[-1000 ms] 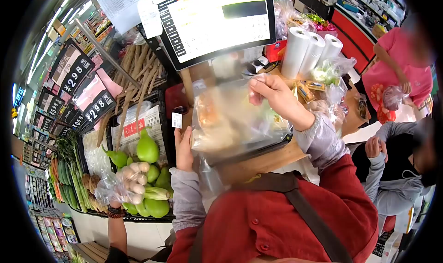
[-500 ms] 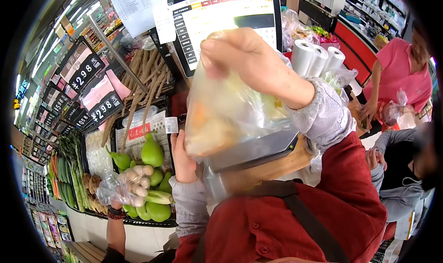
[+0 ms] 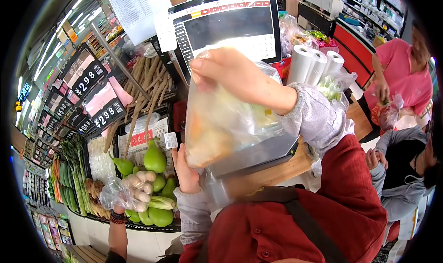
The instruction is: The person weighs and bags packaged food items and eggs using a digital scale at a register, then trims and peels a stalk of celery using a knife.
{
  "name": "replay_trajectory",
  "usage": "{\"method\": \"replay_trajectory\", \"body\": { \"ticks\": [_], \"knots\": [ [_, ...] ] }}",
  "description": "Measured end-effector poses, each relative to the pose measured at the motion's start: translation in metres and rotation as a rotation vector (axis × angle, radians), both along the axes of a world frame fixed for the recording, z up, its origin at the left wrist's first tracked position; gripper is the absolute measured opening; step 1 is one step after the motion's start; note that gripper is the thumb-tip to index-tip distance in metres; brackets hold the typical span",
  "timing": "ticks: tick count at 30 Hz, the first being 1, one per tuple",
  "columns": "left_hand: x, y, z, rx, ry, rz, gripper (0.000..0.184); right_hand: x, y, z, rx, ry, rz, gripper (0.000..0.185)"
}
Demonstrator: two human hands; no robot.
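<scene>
My right hand [image 3: 240, 76] is closed round the gathered top of a clear plastic bag [image 3: 217, 129]. Pale yellow and orange produce shows blurred through it; I cannot make out the kind. The bag hangs in front of the scale's screen [image 3: 221, 28] and above its grey weighing platform [image 3: 258, 157]. My left hand [image 3: 186, 173] is beside the bag's lower left edge, with a small white printed label [image 3: 171, 140] at its fingertips. The bag partly hides that hand.
At left, a crate holds green gourds [image 3: 154, 157]. Another person's hand [image 3: 119, 209] holds a bag of round pale vegetables [image 3: 138, 187] over it. Plastic bag rolls [image 3: 317, 67] stand right of the scale. Two people [image 3: 401, 69] are at the right.
The bag and my right hand have shifted slightly left and down. My left hand and the label are a little lower. The scale's screen has gone from bright to mostly dark.
</scene>
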State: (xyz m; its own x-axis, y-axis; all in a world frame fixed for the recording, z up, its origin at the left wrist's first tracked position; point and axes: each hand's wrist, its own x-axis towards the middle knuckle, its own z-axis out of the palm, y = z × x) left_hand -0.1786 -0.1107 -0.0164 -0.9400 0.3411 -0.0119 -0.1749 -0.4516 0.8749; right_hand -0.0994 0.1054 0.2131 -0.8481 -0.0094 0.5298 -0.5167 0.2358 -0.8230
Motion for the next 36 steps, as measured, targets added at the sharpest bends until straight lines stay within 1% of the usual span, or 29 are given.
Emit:
{"method": "replay_trajectory", "body": {
  "ticks": [1, 5, 7, 8, 9, 11, 13, 14, 15, 17, 20, 21, 22, 24, 25, 27, 28, 29, 30, 31, 32, 33, 35, 36],
  "knots": [
    [0.001, 0.0, -0.001, 0.033, -0.076, 0.007, 0.064, 0.001, 0.002, -0.004, 0.0, -0.001, 0.002, 0.033],
    [0.01, 0.005, -0.006, 0.035, -0.112, 0.032, 0.064, 0.01, 0.018, -0.034, -0.062, -0.056, 0.033, 0.035],
    [0.009, 0.011, -0.029, -0.004, -0.028, 0.113, 0.065, 0.017, 0.033, -0.056, -0.096, -0.092, 0.037, 0.035],
    [0.011, 0.012, -0.039, -0.013, -0.002, 0.091, 0.066, 0.022, 0.04, -0.069, -0.109, -0.146, 0.024, 0.035],
    [0.014, 0.014, -0.043, -0.017, -0.006, 0.083, 0.066, 0.028, 0.048, -0.081, -0.122, -0.2, 0.01, 0.035],
    [0.022, 0.02, -0.05, -0.133, 0.103, 0.071, 0.069, 0.041, 0.062, -0.105, -0.17, -0.25, -0.005, 0.034],
    [0.029, 0.023, -0.044, -0.18, 0.095, 0.068, 0.071, 0.054, 0.079, -0.127, -0.293, -0.273, -0.131, 0.033],
    [0.032, 0.025, -0.041, -0.229, 0.136, 0.065, 0.071, 0.06, 0.092, -0.138, -0.227, -0.241, -0.148, 0.032],
    [0.033, 0.026, -0.04, -0.277, 0.178, 0.062, 0.071, 0.068, 0.098, -0.144, -0.232, -0.246, -0.151, 0.032],
    [0.032, 0.027, -0.044, -0.297, 0.216, 0.06, 0.069, 0.082, 0.107, -0.154, -0.129, -0.337, -0.22, 0.033],
    [0.038, 0.028, -0.033, -0.333, 0.27, 0.057, 0.066, 0.094, 0.12, -0.171, -0.026, -0.363, -0.279, 0.036],
    [0.04, 0.029, -0.029, -0.351, 0.282, 0.057, 0.066, 0.098, 0.123, -0.173, 0.032, -0.372, -0.293, 0.039],
    [0.037, 0.027, -0.034, -0.346, 0.293, 0.066, 0.066, 0.102, 0.127, -0.173, 0.027, -0.372, -0.296, 0.039],
    [0.034, 0.025, -0.037, -0.357, 0.291, 0.101, 0.065, 0.109, 0.136, -0.168, 0.251, -0.419, -0.413, 0.043],
    [0.033, 0.024, -0.037, -0.364, 0.288, 0.138, 0.065, 0.107, 0.14, -0.164, 0.248, -0.42, -0.413, 0.043],
    [0.031, 0.018, -0.038, -0.321, 0.212, 0.216, 0.055, 0.106, 0.147, -0.15, 0.404, -0.401, -0.834, 0.041],
    [0.027, 0.011, -0.04, -0.345, 0.243, 0.255, 0.054, 0.109, 0.134, -0.122, 0.567, -0.202, -0.9, 0.031],
    [0.025, 0.006, -0.041, -0.369, 0.275, 0.294, 0.052, 0.103, 0.137, -0.124, 0.565, -0.203, -0.9, 0.031],
    [0.029, 0.004, -0.034, -0.387, 0.273, 0.352, 0.05, 0.093, 0.147, -0.129, 0.516, -0.124, -0.942, 0.025],
    [0.031, 0.001, -0.03, -0.395, 0.302, 0.402, 0.042, 0.082, 0.159, -0.136, 0.466, -0.045, -0.982, 0.02],
    [0.031, -0.003, -0.029, -0.384, 0.304, 0.436, 0.038, 0.072, 0.176, -0.146, 0.687, 0.002, -0.972, 0.014],
    [0.031, -0.007, -0.028, -0.373, 0.305, 0.469, 0.033, 0.063, 0.181, -0.149, 0.686, 0.002, -0.972, 0.014],
    [0.036, -0.01, -0.021, -0.369, 0.295, 0.491, 0.03, 0.04, 0.18, -0.15, 0.934, 0.269, -0.896, 0.017],
    [0.038, -0.011, -0.018, -0.366, 0.284, 0.512, 0.027, 0.03, 0.182, -0.154, 0.933, 0.272, -0.896, 0.017]
  ]
}}
